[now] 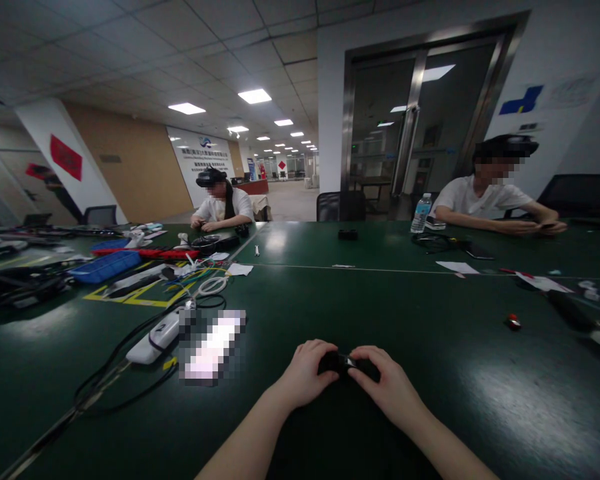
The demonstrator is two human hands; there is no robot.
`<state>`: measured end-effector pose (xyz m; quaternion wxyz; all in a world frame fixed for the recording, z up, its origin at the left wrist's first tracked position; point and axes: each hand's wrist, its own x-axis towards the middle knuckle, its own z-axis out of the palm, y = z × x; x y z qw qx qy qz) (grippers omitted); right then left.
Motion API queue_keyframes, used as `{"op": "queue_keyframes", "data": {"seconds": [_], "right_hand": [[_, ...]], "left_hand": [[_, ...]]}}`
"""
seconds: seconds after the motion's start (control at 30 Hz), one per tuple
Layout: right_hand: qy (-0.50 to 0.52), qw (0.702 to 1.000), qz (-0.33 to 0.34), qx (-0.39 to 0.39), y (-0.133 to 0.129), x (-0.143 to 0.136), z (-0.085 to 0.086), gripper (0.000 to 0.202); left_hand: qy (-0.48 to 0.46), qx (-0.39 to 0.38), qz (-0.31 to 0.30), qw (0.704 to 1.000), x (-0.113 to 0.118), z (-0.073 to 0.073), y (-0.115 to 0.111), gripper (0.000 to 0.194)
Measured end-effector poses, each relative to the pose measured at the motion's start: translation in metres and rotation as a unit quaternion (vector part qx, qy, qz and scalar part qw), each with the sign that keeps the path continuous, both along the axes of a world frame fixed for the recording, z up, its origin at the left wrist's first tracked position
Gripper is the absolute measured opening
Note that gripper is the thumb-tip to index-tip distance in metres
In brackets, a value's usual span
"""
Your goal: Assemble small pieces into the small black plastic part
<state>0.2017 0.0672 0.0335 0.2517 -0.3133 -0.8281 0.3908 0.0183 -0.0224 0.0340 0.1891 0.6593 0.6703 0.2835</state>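
Note:
Between my two hands is a small black object (pixel 341 362) with a shiny, light-coloured spot near its middle; its kind is too dark and covered to make out. My left hand (pixel 307 375) closes around its left end, thumb below and fingers above. From the other side, my right hand (pixel 386 381) pinches it near the shiny spot, the fingers curled over the right end. Both forearms reach in from the bottom of the view, over the dark green table (pixel 280 313).
To the left lie a bright pixelated rectangle (pixel 215 350), a white power strip (pixel 155 337), cables and a blue basket (pixel 107 265). A small red object (pixel 513 322) lies right. Across the table are a water bottle (pixel 421 215), a black item (pixel 347 234) and two seated people wearing headsets.

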Motion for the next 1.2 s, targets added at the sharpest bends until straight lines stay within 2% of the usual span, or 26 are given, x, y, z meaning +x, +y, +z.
{"op": "queue_keyframes", "data": {"seconds": [0.23, 0.4, 0.5, 0.7, 0.9, 1.07, 1.2], "right_hand": [[0.022, 0.997, -0.050, -0.054, 0.001, 0.007, 0.012, 0.020], [0.078, 0.991, -0.072, -0.087, 0.010, 0.009, 0.008, 0.027], [0.119, 0.980, -0.084, -0.135, 0.013, 0.010, 0.005, 0.037], [0.182, 0.946, -0.137, -0.232, 0.014, 0.013, 0.008, 0.040], [0.283, 0.893, -0.166, -0.308, 0.014, 0.012, 0.011, 0.041], [0.318, 0.864, -0.184, -0.346, 0.012, 0.012, 0.020, 0.035], [0.332, 0.847, -0.189, -0.369, 0.015, 0.014, 0.018, 0.029]], "left_hand": [[-0.003, -0.011, 0.001, 1.000, 0.000, 0.003, -0.001, 0.042], [-0.002, 0.000, 0.001, 1.000, 0.000, 0.001, -0.001, 0.045], [-0.001, 0.002, -0.001, 1.000, -0.001, 0.002, -0.002, 0.045], [0.000, -0.004, -0.004, 1.000, 0.000, 0.004, -0.003, 0.044], [0.001, -0.004, -0.003, 1.000, 0.000, 0.002, -0.003, 0.045], [0.005, -0.013, -0.007, 1.000, -0.001, 0.002, -0.002, 0.045], [0.002, -0.008, -0.007, 1.000, 0.000, 0.002, -0.003, 0.045]]}}
